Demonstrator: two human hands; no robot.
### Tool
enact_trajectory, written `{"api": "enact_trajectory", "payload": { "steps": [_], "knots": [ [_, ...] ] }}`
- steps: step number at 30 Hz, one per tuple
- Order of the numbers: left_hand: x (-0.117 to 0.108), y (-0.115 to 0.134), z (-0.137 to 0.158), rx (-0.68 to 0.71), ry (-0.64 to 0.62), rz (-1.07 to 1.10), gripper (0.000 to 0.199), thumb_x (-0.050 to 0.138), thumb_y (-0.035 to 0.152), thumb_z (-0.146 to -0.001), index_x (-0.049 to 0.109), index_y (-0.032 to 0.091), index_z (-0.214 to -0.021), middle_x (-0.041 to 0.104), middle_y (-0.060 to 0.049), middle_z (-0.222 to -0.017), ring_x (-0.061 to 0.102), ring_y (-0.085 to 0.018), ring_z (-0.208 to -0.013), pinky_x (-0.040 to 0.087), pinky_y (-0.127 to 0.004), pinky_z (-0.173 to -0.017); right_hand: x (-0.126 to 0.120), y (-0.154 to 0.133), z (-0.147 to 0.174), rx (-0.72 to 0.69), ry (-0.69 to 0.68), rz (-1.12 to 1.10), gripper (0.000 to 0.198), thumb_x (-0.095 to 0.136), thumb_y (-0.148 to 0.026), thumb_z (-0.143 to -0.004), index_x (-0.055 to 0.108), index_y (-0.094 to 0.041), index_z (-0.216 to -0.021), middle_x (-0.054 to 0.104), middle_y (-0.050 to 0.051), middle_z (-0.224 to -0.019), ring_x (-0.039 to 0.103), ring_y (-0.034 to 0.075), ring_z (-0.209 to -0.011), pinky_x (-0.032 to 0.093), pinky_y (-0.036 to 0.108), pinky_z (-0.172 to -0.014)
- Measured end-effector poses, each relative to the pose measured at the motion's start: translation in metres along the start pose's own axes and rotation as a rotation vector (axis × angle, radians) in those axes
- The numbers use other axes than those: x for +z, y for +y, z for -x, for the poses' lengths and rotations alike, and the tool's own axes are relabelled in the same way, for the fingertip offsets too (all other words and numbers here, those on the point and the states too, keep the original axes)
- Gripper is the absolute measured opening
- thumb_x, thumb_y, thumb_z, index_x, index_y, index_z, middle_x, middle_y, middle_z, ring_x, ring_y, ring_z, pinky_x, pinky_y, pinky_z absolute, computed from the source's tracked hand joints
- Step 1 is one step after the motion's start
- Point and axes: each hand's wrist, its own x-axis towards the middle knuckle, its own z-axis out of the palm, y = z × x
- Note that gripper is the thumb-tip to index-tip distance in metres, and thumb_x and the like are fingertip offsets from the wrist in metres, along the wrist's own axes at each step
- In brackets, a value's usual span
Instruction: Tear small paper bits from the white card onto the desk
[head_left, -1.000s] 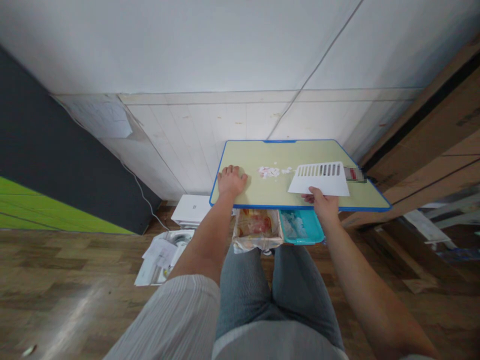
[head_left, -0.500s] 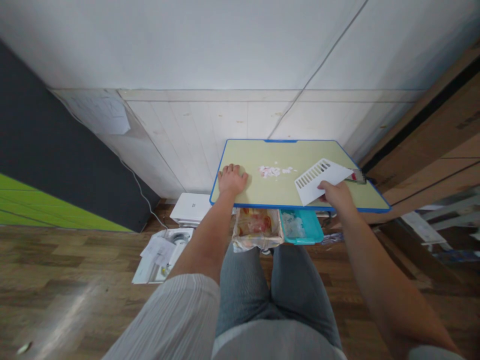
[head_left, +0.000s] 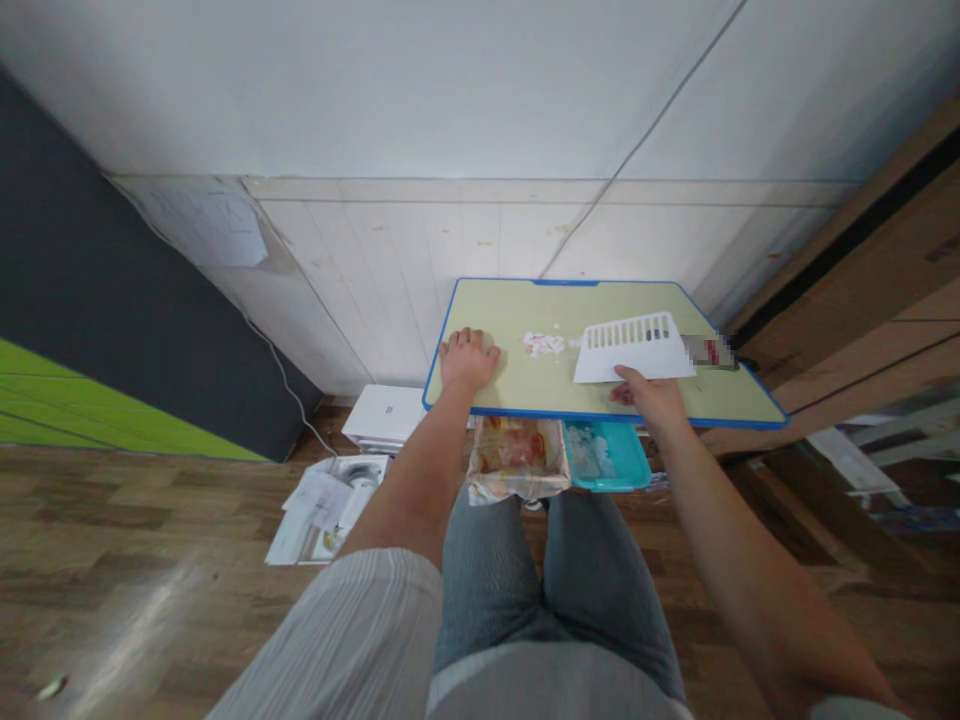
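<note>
My left hand (head_left: pixel 469 360) lies flat on the left part of a pale yellow board table (head_left: pixel 517 300) with a blue rim, its fingers spread. In my right hand (head_left: pixel 651 397) is a white card (head_left: pixel 630 350) with a row of slots along its far edge, pinched by the thumb at its near edge. Dark bits show at a few slots on the right. Small white and pinkish pieces (head_left: pixel 542 344) are scattered mid-table, just left of the card. A flat packet (head_left: pixel 712 351), partly blurred out, rests at the table's right side.
Below the near edge sit a lined box (head_left: pixel 556 484) with brownish, reddish contents and a teal tray (head_left: pixel 632 470) holding clear bits. White boxes (head_left: pixel 381 412) stand on the floor at left. The wall (head_left: pixel 360 250) backs the table; cardboard boxes (head_left: pixel 862 290) rise at right.
My right hand has turned the card, so its slotted edge now faces the wall, and moved it slightly left toward the scattered pieces. My left hand stays flat on the table.
</note>
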Motion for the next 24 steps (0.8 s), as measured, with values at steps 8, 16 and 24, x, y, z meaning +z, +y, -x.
{"api": "enact_trajectory", "payload": {
  "steps": [8, 16, 24],
  "knots": [
    [-0.003, 0.002, 0.001, -0.007, -0.018, 0.003, 0.063, 0.049, 0.048, -0.119, 0.065, 0.017, -0.171, 0.059, -0.018, -0.185, 0.047, -0.038, -0.173, 0.039, -0.061, -0.144, 0.004, 0.01, 0.013, -0.085, 0.002, 0.093, 0.034, 0.084, -0.057, -0.071, 0.068, -0.027, -0.08, 0.071, 0.004, -0.061, 0.071, 0.027, -0.061, 0.066, 0.042, -0.067],
    [-0.002, 0.002, 0.001, -0.007, -0.007, 0.004, 0.059, 0.05, 0.048, -0.119, 0.067, 0.02, -0.169, 0.063, -0.018, -0.181, 0.05, -0.038, -0.17, 0.04, -0.06, -0.142, 0.008, 0.009, 0.028, -0.106, -0.09, 0.158, 0.027, 0.084, -0.052, -0.073, 0.072, -0.028, -0.075, 0.075, 0.006, -0.065, 0.077, 0.032, -0.073, 0.071, 0.047, -0.083],
    [-0.002, 0.001, 0.001, 0.007, -0.001, 0.037, 0.057, 0.05, 0.047, -0.117, 0.069, 0.022, -0.164, 0.063, -0.02, -0.179, 0.05, -0.04, -0.169, 0.039, -0.062, -0.142, 0.013, 0.003, 0.035, -0.123, -0.114, 0.133, 0.029, 0.087, -0.054, -0.071, 0.072, -0.031, -0.08, 0.079, 0.007, -0.071, 0.078, 0.033, -0.074, 0.072, 0.047, -0.079]
  ]
}}
